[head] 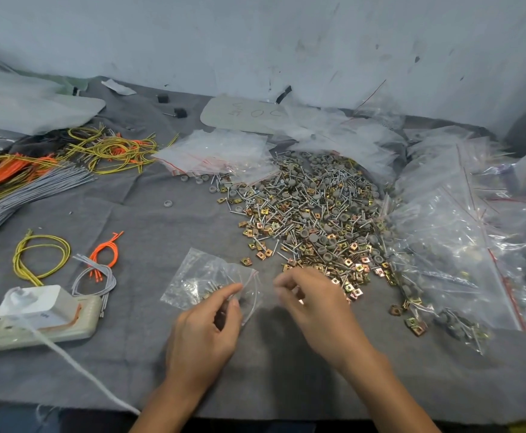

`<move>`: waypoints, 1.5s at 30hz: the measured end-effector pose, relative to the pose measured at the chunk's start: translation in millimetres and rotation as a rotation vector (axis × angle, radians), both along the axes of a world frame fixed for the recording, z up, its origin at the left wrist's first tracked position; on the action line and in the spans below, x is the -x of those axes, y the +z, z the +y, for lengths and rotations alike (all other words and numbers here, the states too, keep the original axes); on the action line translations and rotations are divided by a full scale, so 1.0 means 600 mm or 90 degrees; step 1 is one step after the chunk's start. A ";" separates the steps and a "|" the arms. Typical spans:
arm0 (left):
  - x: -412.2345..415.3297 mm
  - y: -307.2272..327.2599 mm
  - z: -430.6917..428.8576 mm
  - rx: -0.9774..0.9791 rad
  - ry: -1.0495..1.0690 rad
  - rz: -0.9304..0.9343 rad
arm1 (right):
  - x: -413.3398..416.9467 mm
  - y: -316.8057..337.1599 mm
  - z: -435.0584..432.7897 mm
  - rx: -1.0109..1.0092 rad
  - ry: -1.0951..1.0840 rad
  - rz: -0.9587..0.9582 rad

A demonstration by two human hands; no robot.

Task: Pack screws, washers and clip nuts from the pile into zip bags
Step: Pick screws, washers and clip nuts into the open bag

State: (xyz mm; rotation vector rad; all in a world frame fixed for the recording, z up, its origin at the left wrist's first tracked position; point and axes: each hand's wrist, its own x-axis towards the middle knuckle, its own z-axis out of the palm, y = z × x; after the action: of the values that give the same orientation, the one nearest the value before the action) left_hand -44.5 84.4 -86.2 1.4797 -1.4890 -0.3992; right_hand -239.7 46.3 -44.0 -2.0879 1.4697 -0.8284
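Note:
A big pile (pixel 311 210) of silver screws, grey washers and gold clip nuts covers the grey cloth right of centre. In front of it lies a small clear zip bag (pixel 202 276) with a few screws inside, its mouth held wide. My left hand (pixel 207 332) pinches the bag's opening edge between thumb and forefinger. My right hand (pixel 311 301) hovers just right of the bag's mouth at the pile's near edge, fingers curled and blurred; whether it holds any parts cannot be made out.
Filled zip bags (pixel 461 245) heap up at the right. Empty zip bags (pixel 221 151) lie behind the pile. Yellow, orange and grey wires (pixel 68 157) spread over the left side. A power strip with a white charger (pixel 33 317) sits front left.

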 end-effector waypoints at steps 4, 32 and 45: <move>-0.002 0.000 0.001 0.000 0.003 -0.004 | -0.056 -0.021 0.024 0.010 0.076 0.034; 0.003 0.007 0.003 -0.013 0.009 -0.005 | 0.107 -0.004 -0.097 -0.010 -0.218 0.237; -0.001 -0.003 0.001 0.012 0.012 -0.037 | -0.054 0.000 0.009 -0.050 -0.002 0.053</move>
State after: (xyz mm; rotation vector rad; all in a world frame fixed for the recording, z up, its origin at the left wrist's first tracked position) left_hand -44.2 85.0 -87.9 1.5004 -1.5194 -0.3324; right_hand -207.1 51.7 -44.0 -2.0846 1.5244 -0.6811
